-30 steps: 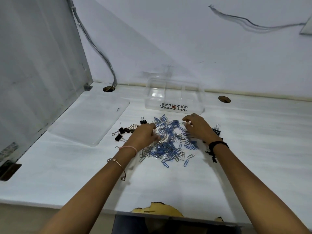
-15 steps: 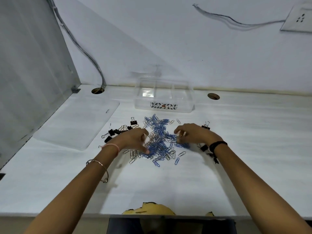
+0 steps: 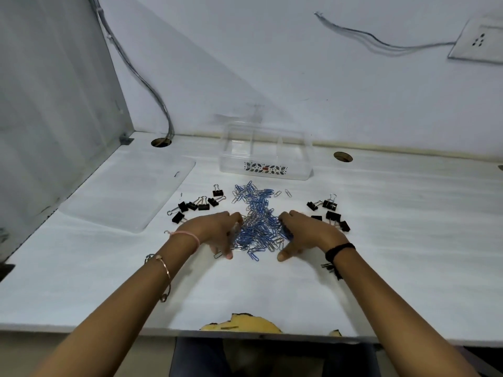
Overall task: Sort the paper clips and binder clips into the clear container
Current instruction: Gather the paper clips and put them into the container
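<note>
Blue and silver paper clips lie heaped near the middle of the white counter, and from the head camera I have both hands cupped against that heap. My left hand presses in from the left side, its fingers curled and spread into the clips with the thumb stretched toward the near edge. My right hand mirrors it on the right side, fingers spread and bent into the pile, thumb pointing down at the counter. Neither hand is pinched on a single clip that I can make out; both are open and raking.

Black binder clips sit in two groups. One group lies left of the heap, toward the counter's left edge. The other group lies right of the heap, just beyond my right hand. A couple of loose silver clips rest apart at the far side of the heap.

Behind the heap, close to the counter's far edge, stands the clear container with inner dividers and a patterned label on its front wall; I see nothing inside it. A clear flat lid lies toward the far left corner. Two round cable holes open near the far edge, one at the left with a cable running up the wall, one right of the container.
</note>
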